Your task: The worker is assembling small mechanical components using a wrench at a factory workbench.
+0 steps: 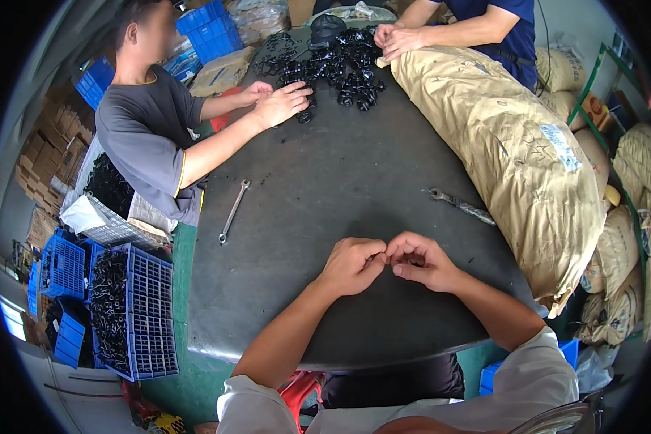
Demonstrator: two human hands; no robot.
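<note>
My left hand (353,265) and my right hand (421,262) meet above the near part of the dark table (318,195). Both have curled fingers, with the fingertips touching or nearly so. Anything pinched between them is hidden or too small to name. To the left of my hands lies a silver combination wrench (233,212). An adjustable wrench (461,205) rests to the right, its handle end close to a large brown paper sack (506,137). A pile of small black parts (340,69) covers the far end of the table.
At the left edge a co-worker in a dark shirt (141,119) reaches into the pile. Another person in navy (510,29) grips the sack's far end. Blue crates (152,311) of black parts stand on the floor at left; more sacks (615,246) lean at right.
</note>
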